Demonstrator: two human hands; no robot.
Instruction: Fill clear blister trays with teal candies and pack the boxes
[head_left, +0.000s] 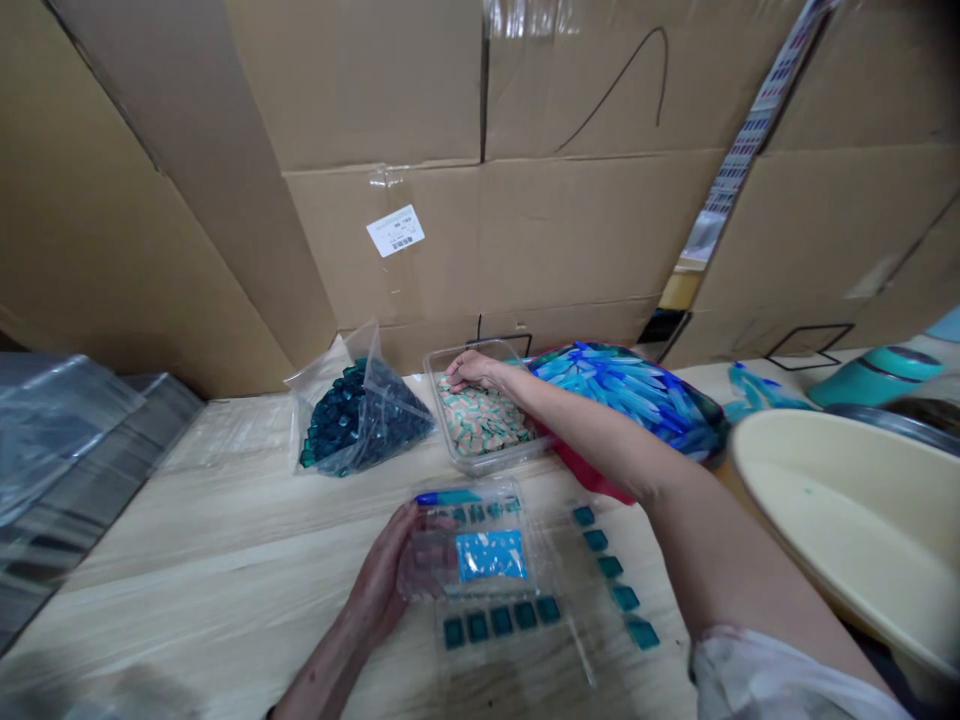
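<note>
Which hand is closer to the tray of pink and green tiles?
The right hand is closer: it rests on top of the tray of pink and green tiles. The left hand is farther away, in front of the tray, holding a clear plastic box.

My left hand (379, 570) is half hidden behind the clear plastic tray (525, 665), its fingers blurred through it. Right of that tray, the cream basin (840, 520) runs out of my view, and beyond it, the white label (395, 230) is too small to read.
</note>
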